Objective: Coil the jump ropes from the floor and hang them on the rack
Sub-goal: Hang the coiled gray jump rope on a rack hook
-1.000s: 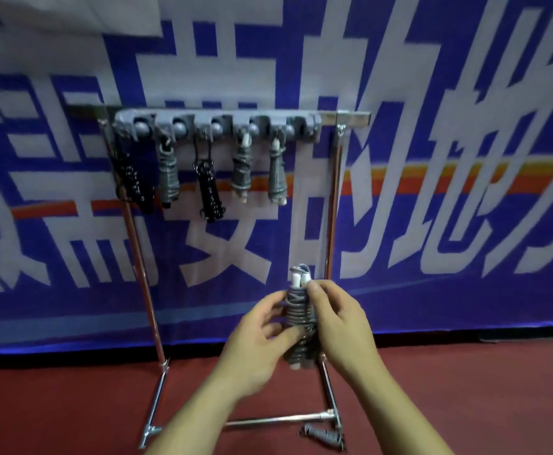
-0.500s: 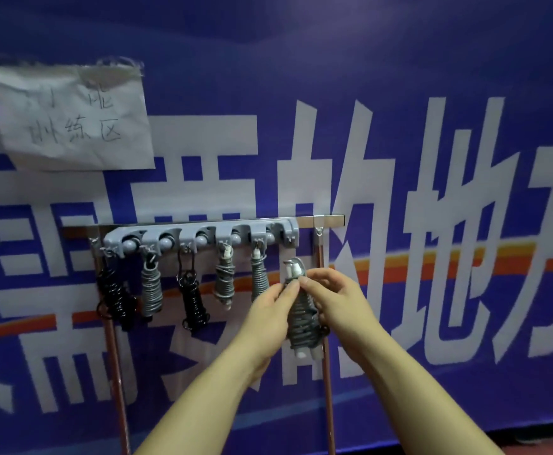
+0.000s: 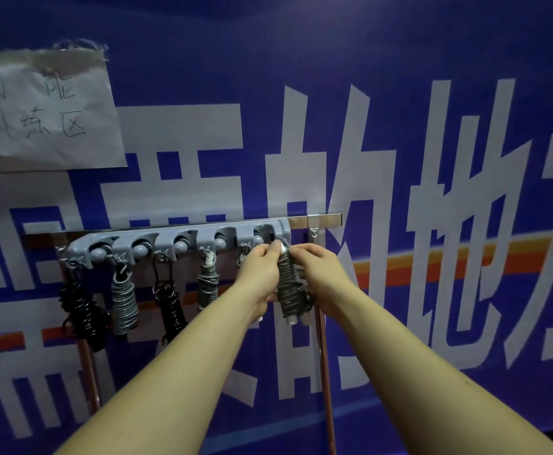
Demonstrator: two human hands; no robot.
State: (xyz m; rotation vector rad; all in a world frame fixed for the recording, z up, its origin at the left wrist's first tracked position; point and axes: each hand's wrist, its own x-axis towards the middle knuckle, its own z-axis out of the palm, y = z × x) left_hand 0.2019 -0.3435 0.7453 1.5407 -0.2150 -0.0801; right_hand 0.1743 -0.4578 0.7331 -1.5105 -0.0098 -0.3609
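Observation:
A grey coiled jump rope [image 3: 289, 287] with white handle ends is held upright between both hands, its top right under the right end of the grey hook rack [image 3: 183, 239]. My left hand [image 3: 262, 274] pinches the rope's top loop and supports its left side. My right hand [image 3: 317, 274] holds the coil from the right, fingertips at the top. Several coiled ropes hang from the rack's hooks: a black one [image 3: 83, 310], a grey one [image 3: 124, 302], another black one [image 3: 170, 307] and a grey one [image 3: 207, 284]. A further hanging rope is mostly hidden behind my left hand.
The rack sits on a metal bar [image 3: 321, 220] carried by two upright poles [image 3: 326, 372]. Behind it hangs a blue banner [image 3: 399, 110] with large white characters. A handwritten paper sheet [image 3: 42, 116] is taped at the upper left.
My view has risen from the floor to the rack. Both hands have lifted the coiled rope from low in front of the stand up to the rack's right end.

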